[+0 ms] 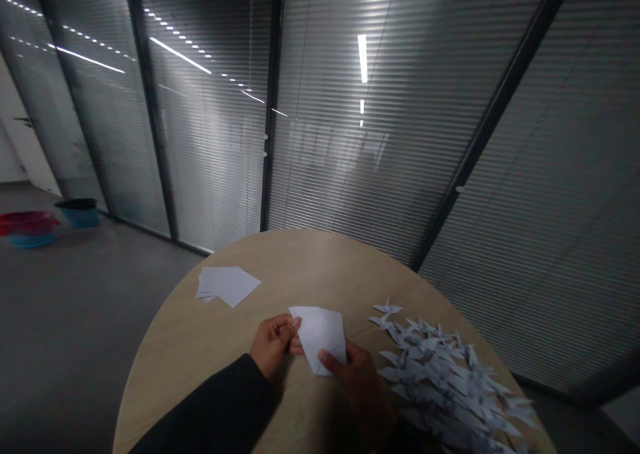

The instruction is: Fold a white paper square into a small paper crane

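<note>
A sheet of white paper (323, 334) is held up just above the round table, and a crease shows near its lower edge. My left hand (277, 342) pinches its left edge between thumb and fingers. On the lower right side, my right hand (357, 377) grips the same sheet, thumb on top and fingers behind. To the right of that hand lies a large heap of folded white paper cranes (450, 381). A small stack of white paper sheets (227, 284) rests on the table at the left, apart from both hands.
The light wooden round table (310, 247) stands close to a glass partition with blinds (350, 174). On the grey floor at the left are a blue bin with a red liner (30, 229) and a blue bin with a black liner (79, 213).
</note>
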The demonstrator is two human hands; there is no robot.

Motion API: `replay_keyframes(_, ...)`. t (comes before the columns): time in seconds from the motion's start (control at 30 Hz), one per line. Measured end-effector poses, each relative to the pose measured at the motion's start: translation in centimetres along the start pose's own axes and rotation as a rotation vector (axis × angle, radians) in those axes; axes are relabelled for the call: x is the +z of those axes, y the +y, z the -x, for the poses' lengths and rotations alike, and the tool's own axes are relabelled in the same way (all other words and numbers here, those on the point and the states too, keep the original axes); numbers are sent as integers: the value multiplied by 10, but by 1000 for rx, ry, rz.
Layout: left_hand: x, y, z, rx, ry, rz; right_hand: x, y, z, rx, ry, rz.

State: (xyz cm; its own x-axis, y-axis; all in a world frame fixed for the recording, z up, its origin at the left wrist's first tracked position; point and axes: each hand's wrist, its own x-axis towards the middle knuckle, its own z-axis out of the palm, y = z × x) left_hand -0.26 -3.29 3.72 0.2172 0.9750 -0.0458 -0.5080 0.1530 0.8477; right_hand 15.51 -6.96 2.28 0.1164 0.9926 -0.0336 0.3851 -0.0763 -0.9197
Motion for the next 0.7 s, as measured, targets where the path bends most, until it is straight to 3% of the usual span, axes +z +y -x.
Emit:
replay_keyframes(0.13,-1,1,2,5,0,-10,1,-1,2,-13,-49,-17)
replay_keyframes(0.33,-1,-1,-1,-20,-69,-34,-3,-1,1,14,47,57)
replay_keyframes(0.7,-6,-13,-5,-115,-57,-108,-4,1,-1,46,65,-15)
